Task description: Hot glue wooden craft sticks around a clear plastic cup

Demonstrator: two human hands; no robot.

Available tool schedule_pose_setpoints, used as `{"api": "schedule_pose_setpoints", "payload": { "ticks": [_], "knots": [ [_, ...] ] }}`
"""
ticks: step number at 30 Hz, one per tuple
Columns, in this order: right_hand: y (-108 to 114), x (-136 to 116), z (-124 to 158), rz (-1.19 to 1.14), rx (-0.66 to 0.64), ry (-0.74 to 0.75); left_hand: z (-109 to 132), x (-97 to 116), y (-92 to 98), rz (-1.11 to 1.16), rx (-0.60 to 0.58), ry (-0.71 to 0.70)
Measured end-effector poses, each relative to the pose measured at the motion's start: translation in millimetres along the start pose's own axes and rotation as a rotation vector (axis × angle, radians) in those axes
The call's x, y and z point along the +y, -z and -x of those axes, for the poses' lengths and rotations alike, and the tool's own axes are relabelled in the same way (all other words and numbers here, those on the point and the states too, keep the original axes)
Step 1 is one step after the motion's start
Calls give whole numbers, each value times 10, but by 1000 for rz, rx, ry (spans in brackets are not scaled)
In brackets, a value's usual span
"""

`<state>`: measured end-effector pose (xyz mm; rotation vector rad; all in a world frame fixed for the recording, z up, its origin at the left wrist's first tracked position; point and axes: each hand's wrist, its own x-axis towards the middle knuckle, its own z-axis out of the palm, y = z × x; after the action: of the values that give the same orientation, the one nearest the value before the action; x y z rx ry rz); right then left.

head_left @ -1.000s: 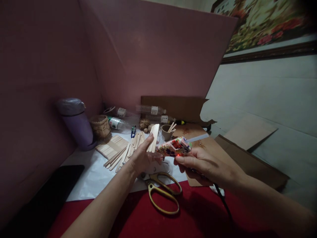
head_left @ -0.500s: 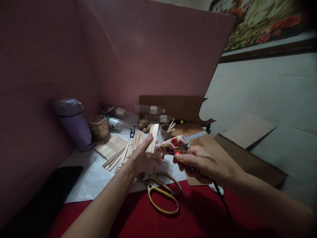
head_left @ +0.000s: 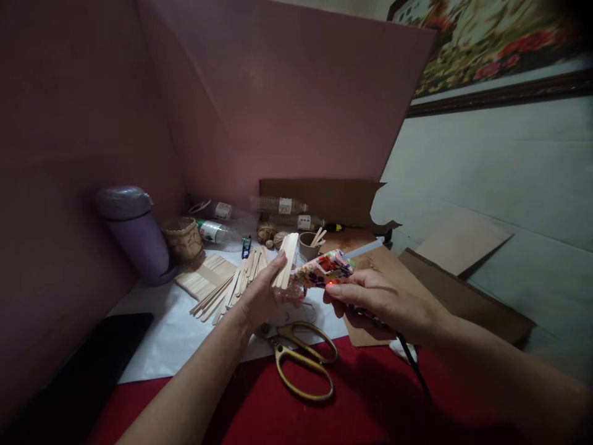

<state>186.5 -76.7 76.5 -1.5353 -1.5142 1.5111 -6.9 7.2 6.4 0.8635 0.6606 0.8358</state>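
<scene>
My left hand point(head_left: 262, 290) is closed around a clear plastic piece point(head_left: 293, 290), perhaps part of a bottle, mostly hidden by the fingers. Wooden craft sticks point(head_left: 288, 256) stand side by side against it under my thumb. In my right hand point(head_left: 375, 300) is a flower-patterned hot glue gun point(head_left: 327, 270); a red light glows by the thumb and a translucent glue stick point(head_left: 364, 249) juts from its rear. Its front end points at the craft sticks, and whether it touches them cannot be made out. Scissors point(head_left: 303, 377) with gold handles lie below both hands.
Loose craft sticks point(head_left: 231, 290) and a banded bundle point(head_left: 206, 276) lie on white sheeting at left. Behind are plastic bottles point(head_left: 217, 232), twine balls point(head_left: 267, 232), a cup of sticks point(head_left: 309, 247), a woven basket point(head_left: 183, 240) and a purple tumbler point(head_left: 139, 241). Cardboard point(head_left: 407, 278) lies right.
The view has shifted very slightly. Both hands keep nearly the same pose, with the glue gun's front still at the craft sticks.
</scene>
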Motion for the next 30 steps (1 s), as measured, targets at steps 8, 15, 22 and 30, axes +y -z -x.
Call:
{"api": "schedule_pose_setpoints", "payload": {
  "ticks": [8, 15, 22, 30],
  "knots": [
    [3, -4, -1, -29, 23, -21, -11, -3, -12, -22, 14, 20],
    [7, 1, 2, -75, 32, -30, -23, -17, 16, 6, 5, 22],
    [16, -20, -12, -79, 42, -17, -20, -19, 24, 13, -15, 7],
    [28, -35, -30, -70, 47, 4, 0, 6, -18, 2, -9, 16]
  ]
}}
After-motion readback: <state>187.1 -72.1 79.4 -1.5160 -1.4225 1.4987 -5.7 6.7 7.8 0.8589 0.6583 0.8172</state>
